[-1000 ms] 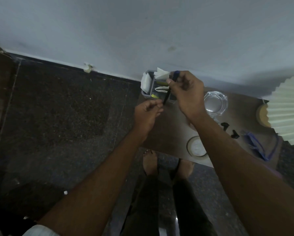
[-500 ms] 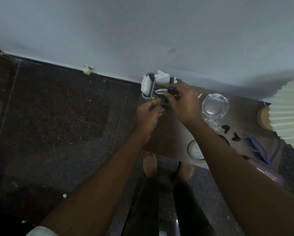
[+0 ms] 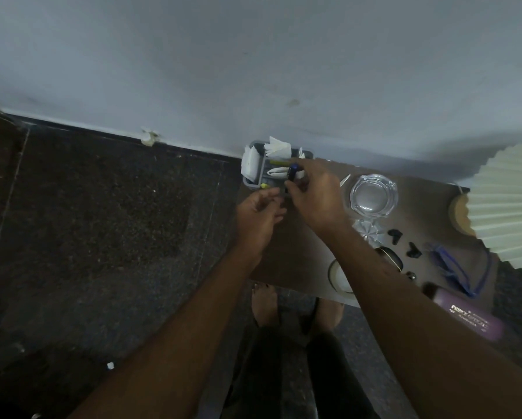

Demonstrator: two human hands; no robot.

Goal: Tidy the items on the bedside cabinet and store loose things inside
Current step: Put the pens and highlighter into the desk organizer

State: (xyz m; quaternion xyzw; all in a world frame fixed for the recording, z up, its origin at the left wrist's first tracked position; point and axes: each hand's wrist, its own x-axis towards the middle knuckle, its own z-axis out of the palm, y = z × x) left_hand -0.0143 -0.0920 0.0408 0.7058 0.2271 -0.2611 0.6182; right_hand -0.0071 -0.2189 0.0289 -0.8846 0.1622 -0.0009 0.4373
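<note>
Right hand (image 3: 312, 195) is over the grey organiser tray (image 3: 250, 179) at the back-left corner of the desk (image 3: 296, 252), fingers pinched around a dark pen with a blue cap (image 3: 292, 174), held nearly upright above the tray's compartments. Left hand (image 3: 258, 214) sits just beside it, fingers loosely curled; whether it grips anything, I can't tell. White folded papers (image 3: 279, 148) stick up in the tray. A glass ashtray (image 3: 373, 195) sits to the right, and a purple bottle (image 3: 468, 316) lies near the desk's front edge.
</note>
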